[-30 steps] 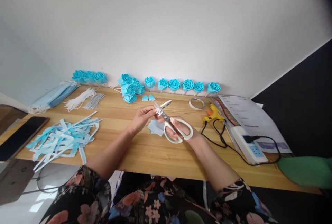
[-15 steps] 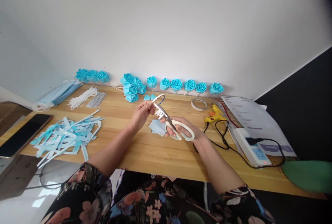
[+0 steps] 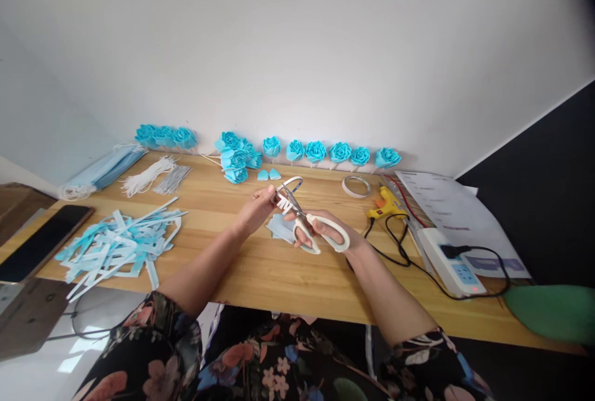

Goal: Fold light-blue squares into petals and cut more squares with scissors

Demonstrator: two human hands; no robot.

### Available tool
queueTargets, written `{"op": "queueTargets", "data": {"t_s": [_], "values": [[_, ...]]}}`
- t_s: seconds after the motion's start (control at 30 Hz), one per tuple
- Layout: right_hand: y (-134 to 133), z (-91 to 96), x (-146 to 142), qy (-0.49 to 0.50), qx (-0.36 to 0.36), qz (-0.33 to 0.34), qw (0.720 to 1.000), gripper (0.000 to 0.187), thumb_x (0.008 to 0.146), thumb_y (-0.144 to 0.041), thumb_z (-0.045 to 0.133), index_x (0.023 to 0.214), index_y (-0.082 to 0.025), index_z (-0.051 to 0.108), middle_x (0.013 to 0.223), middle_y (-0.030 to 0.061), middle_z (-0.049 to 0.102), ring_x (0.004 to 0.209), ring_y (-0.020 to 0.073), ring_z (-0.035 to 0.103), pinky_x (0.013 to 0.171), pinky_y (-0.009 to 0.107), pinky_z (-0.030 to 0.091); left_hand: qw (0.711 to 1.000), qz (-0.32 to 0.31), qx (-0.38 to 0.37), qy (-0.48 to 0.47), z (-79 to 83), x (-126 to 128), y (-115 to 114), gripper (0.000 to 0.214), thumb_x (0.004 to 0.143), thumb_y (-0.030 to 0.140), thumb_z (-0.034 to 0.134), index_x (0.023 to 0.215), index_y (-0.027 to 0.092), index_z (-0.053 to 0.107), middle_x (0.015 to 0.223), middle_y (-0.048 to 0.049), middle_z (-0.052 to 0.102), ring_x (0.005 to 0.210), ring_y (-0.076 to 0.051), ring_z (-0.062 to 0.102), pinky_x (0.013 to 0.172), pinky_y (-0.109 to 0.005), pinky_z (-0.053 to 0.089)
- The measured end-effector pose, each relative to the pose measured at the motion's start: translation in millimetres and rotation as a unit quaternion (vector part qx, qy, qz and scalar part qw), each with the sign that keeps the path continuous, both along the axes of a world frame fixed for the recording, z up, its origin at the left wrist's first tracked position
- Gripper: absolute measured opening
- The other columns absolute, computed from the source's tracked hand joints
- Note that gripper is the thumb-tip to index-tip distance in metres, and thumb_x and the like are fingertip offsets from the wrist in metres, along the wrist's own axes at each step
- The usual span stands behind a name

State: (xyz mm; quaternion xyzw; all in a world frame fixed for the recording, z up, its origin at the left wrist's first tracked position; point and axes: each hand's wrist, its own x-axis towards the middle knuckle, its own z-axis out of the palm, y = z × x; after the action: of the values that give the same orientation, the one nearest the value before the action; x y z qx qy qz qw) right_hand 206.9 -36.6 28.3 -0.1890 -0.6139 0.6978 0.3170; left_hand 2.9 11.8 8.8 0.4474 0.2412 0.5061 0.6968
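Note:
My left hand (image 3: 258, 206) is closed in a pinch on a narrow ring of white tape (image 3: 296, 179) with dark blue marks inside. In my right hand (image 3: 346, 232) is a pair of scissors (image 3: 335, 237) with white handles, fingers through the loops and the handles spread apart. The blades reach across the tape ring beside my left fingertips. Several short white strips (image 3: 284, 204) hang along the blades; whether they stick to the metal is hard to tell. Below them, pale blue cut pieces (image 3: 279, 227) lie on the wooden table (image 3: 260, 277), partly hidden by my right hand.
Blue fabric flowers (image 3: 316, 152) line the wall. Left are blue strips (image 3: 123, 243), white cords (image 3: 147, 176), face masks (image 3: 105, 171) and a phone (image 3: 44, 243). Two blue petals (image 3: 268, 175) lie behind. Right are another tape roll (image 3: 356, 186), yellow glue gun (image 3: 387, 204) and power strip (image 3: 450, 263).
The scissors' handles have spread wider. The tape ring has dropped slightly and shifted right, so the two blue petals behind it now show fully. Both hands keep their hold.

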Motion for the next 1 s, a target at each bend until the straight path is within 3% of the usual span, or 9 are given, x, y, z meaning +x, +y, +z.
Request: {"op": "queueTargets", "data": {"t_s": [0.17,0.37,0.53,0.83,1.0], "values": [[0.9,-4.3,-0.7,0.031,-0.001,0.000,1.000,0.063,0.087,-0.062,0.053,0.123,-0.010,0.058,0.070,0.0006,0.055,0.058,0.0110,0.049,0.072,0.039,0.055,0.999,-0.023,0.032,0.015,1.3,2.8,-2.9,0.048,0.071,0.057,0.073,0.059,0.012,0.061,0.060,-0.0014,0.056,0.062,-0.013,0.051,0.067,-0.029,0.042],[1.3,-9.8,-2.3,0.052,-0.006,0.000,0.999,0.058,0.091,-0.058,0.049,0.121,-0.009,0.058,0.065,0.0008,0.055,0.055,0.0116,0.049,0.063,0.034,0.054,0.997,-0.022,0.059,0.041,-4.7,1.1,-1.2,0.046,0.072,0.057,0.071,0.063,0.013,0.066,0.067,-0.0041,0.060,0.070,-0.016,0.055,0.073,-0.031,0.042],[0.7,-13.4,-3.7,0.056,-0.052,-0.008,0.997,0.058,0.088,-0.059,0.053,0.117,-0.009,0.061,0.062,0.0005,0.056,0.050,0.0114,0.048,0.055,0.030,0.051,0.994,-0.007,0.086,0.061,-8.5,-1.9,0.2,0.043,0.075,0.054,0.070,0.065,0.013,0.069,0.072,-0.0054,0.062,0.074,-0.017,0.056,0.076,-0.031,0.042],[5.9,-20.7,-1.0,0.083,-0.106,-0.018,0.991,0.057,0.085,-0.060,0.057,0.116,-0.013,0.066,0.055,-0.0027,0.052,0.040,0.0066,0.042,0.043,0.022,0.047,0.993,-0.042,0.103,0.042,2.8,-1.4,-4.2,0.039,0.084,0.049,0.059,0.076,0.012,0.068,0.076,-0.0074,0.061,0.079,-0.020,0.056,0.080,-0.034,0.043],[5.3,-20.7,-0.8,0.074,-0.108,-0.023,0.991,0.056,0.085,-0.058,0.059,0.117,-0.012,0.066,0.056,-0.0025,0.053,0.040,0.0066,0.043,0.043,0.022,0.046,0.995,-0.011,0.077,0.058,7.3,-0.5,-5.6,0.029,0.082,0.041,0.064,0.081,0.012,0.069,0.078,-0.0066,0.063,0.080,-0.019,0.057,0.081,-0.032,0.043]]}}
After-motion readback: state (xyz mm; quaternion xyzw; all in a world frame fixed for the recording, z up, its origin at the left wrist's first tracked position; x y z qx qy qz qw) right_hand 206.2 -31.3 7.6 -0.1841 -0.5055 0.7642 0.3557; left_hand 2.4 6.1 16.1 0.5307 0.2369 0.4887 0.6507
